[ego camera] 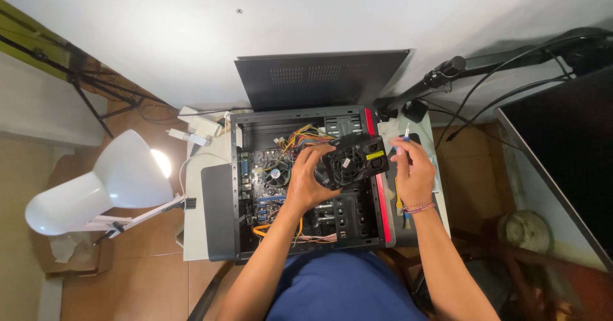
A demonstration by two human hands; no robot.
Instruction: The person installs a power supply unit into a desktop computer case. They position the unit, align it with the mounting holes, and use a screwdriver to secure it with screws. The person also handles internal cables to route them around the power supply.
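The left hand [311,179] is gripping the black power supply [351,161] over the open case [237,193], best kept level; the right hand [414,171] is pinching a screwdriver [405,137] upright

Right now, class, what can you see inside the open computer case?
Inside the computer case: a circuit board with a round cooler, and coloured wires. The left hand lifts the power supply, hiding what lies beneath.

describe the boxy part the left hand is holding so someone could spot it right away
Start at the open black computer case lying on its side in the middle. Above its right half, the left hand grips a black metal box with a round fan grille facing up; nothing else there is lifted clear of the case.
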